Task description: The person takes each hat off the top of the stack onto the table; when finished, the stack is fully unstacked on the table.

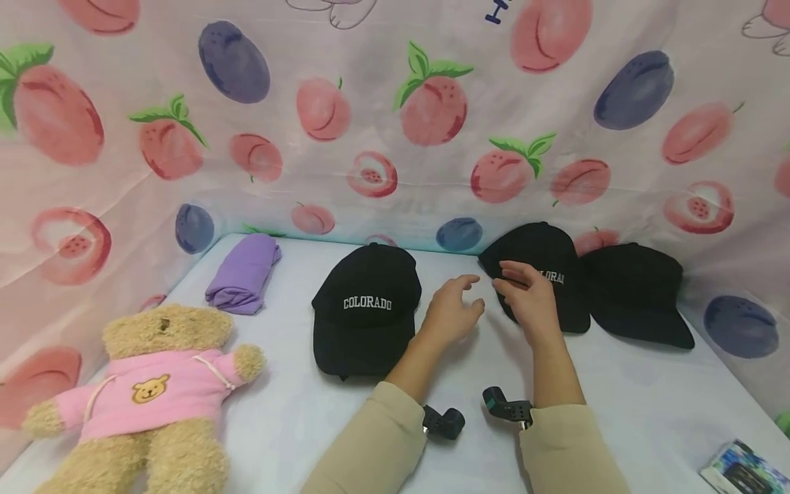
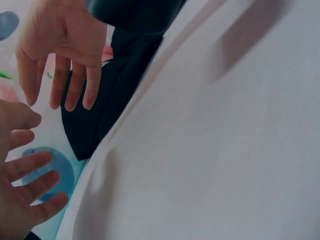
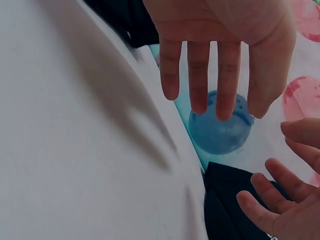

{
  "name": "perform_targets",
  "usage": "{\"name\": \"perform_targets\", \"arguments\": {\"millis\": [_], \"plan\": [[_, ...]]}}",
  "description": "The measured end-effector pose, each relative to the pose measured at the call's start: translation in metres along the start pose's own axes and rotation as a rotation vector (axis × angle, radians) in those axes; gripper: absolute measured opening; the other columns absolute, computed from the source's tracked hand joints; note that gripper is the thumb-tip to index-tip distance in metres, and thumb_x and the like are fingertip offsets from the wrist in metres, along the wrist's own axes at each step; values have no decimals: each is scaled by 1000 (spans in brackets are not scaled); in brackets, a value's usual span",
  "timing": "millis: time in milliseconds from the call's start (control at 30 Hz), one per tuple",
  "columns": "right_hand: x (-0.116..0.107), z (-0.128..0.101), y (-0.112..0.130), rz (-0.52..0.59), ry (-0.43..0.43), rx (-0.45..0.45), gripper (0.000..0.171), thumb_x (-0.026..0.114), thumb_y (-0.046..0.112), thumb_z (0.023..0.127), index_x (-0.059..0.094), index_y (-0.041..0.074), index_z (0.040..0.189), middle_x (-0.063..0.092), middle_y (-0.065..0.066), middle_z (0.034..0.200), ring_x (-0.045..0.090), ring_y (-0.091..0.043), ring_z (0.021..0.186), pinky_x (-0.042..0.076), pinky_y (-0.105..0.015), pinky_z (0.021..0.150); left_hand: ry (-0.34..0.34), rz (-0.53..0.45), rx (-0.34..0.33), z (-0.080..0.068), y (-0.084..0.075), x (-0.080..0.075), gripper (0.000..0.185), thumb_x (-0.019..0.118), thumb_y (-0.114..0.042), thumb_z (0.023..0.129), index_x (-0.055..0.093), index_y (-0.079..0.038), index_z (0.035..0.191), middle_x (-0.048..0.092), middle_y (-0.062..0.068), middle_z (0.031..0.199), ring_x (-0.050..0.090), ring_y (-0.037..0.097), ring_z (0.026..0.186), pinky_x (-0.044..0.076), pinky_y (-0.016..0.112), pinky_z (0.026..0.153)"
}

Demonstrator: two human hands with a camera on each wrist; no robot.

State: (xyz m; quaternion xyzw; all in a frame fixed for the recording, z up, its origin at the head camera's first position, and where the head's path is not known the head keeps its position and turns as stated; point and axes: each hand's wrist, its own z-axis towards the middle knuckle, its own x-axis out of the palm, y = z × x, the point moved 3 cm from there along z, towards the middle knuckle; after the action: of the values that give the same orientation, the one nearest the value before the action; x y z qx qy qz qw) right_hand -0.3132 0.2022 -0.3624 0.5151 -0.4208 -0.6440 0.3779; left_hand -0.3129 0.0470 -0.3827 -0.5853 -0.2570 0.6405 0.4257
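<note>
on the white worktop (image 1: 617, 412) both hands hover with fingers spread, holding nothing: the right hand (image 1: 529, 302) just over the middle cap (image 1: 543, 257), the left hand (image 1: 452, 312) beside it. this cap looks light and soft with a stiff brim, so i would take it by the brim.

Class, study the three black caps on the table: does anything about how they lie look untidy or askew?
Yes. The middle cap overlaps the right cap, while the COLORADO cap lies apart.
</note>
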Motion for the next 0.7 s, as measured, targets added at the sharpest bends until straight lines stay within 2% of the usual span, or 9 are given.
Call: {"name": "perform_targets", "arguments": {"millis": [167, 467, 700], "plan": [[8, -1, 4, 14, 9, 1, 49, 66, 16, 100, 56, 9, 147, 55, -17, 150, 56, -29, 134, 48, -15, 84, 0, -18, 39, -3, 2, -10, 45, 62, -20, 100, 60, -15, 145, 65, 10, 138, 61, 29, 129, 50, 45, 108], [24, -3, 15, 84, 32, 19, 48, 66, 15, 101, 56, 9, 148, 55, -16, 151, 56, -27, 134, 50, -18, 86, -14, -40, 71, -9, -2, -29, 44, 61, -22, 101, 60, -17, 145, 65, 10, 139, 62, 29, 129, 52, 45, 106], [35, -3, 24, 106, 42, -4, 48, 66, 16, 100, 56, 10, 147, 56, -15, 150, 57, -27, 136, 53, -33, 100, -32, -84, 109, -12, -3, -40, 44, 60, -21, 101, 60, -14, 144, 65, 13, 139, 63, 33, 129, 51, 45, 107]]}}
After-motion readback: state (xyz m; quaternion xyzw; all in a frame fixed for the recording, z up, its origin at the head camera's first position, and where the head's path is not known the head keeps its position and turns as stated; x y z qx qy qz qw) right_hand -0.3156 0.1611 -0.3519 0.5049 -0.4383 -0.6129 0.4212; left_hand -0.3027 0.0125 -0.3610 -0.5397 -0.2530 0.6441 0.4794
